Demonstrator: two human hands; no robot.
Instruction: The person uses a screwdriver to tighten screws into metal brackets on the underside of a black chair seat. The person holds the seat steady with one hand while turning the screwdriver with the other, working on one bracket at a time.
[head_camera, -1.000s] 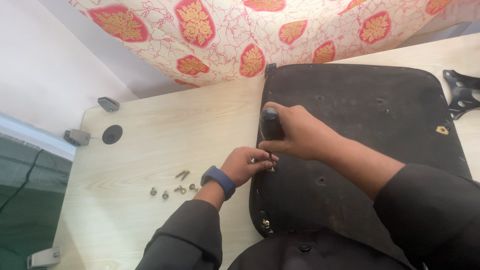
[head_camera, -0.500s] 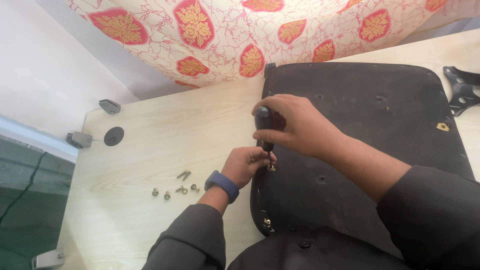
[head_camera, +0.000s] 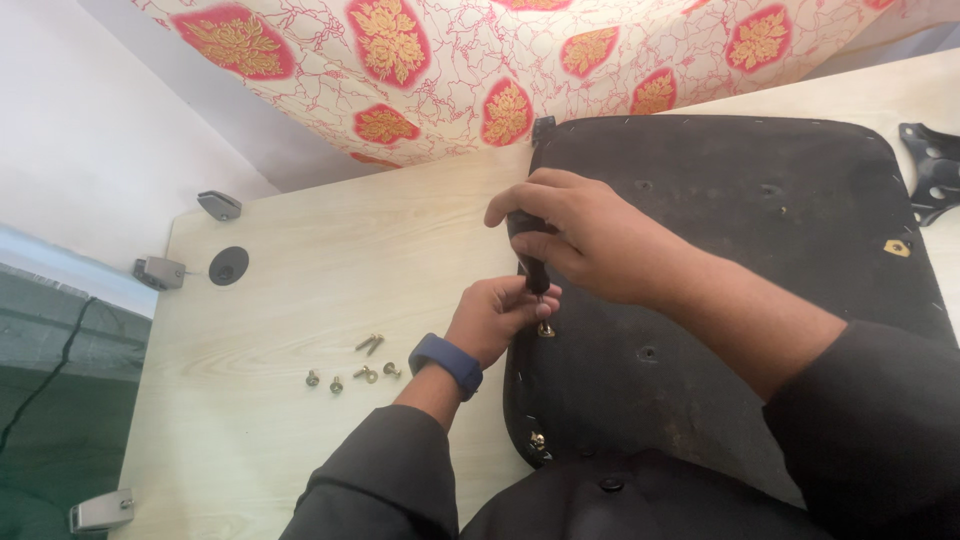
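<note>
- Gripping a black-handled screwdriver, the right hand has its fingers wrapped shut round the handle, which stands upright over the left edge of a black seat base
- Below it, the left hand pinches thumb and fingertips together around the screwdriver's shaft, right where the tip meets a brass-coloured screw in the base; the fingers are closed on the shaft, though whether they also touch the screw cannot be told
- The left wrist wears a blue band, and both arms are in dark sleeves
- The seat base lies flat, underside up, on a pale wood-grain table, with several small holes showing across its surface and another brass screw near its lower left corner
- A scatter of loose screws lies on the table just left of the left wrist
- A round black cable grommet sits near the table's far left corner, with grey metal brackets along that edge
- A cream cloth with red and gold floral patches hangs over the far side of the table
- A black metal plate with holes lies at the right edge, beside the base
</note>
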